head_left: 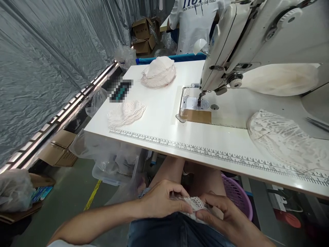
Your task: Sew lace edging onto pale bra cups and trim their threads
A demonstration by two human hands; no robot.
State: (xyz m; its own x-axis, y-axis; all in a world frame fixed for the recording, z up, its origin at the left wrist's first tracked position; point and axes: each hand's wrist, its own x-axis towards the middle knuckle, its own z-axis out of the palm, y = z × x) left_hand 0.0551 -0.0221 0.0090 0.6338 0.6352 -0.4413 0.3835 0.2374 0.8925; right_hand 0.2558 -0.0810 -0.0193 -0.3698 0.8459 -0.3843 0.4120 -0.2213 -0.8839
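Low over my lap, between my two hands, is a small piece of white openwork lace (195, 203). My left hand (166, 199) pinches its left end between thumb and fingers. The right end is gripped by my right hand (218, 211), thumb on the near side. Part of the lace is hidden behind my fingers. Above my hands is the front edge of a white sewing table (159, 120) with a printed ruler along it. On the table stands a sewing machine (221, 44), its needle and presser foot (199, 99) over the metal plate.
Pale fabric pieces (158, 72) lie at the table's back left, a white lace piece (127, 113) at the left, more lace (285, 140) at the right. Below are a plastic bin (113, 173) and a purple basket (238, 193). Another person (196, 25) sits beyond the table.
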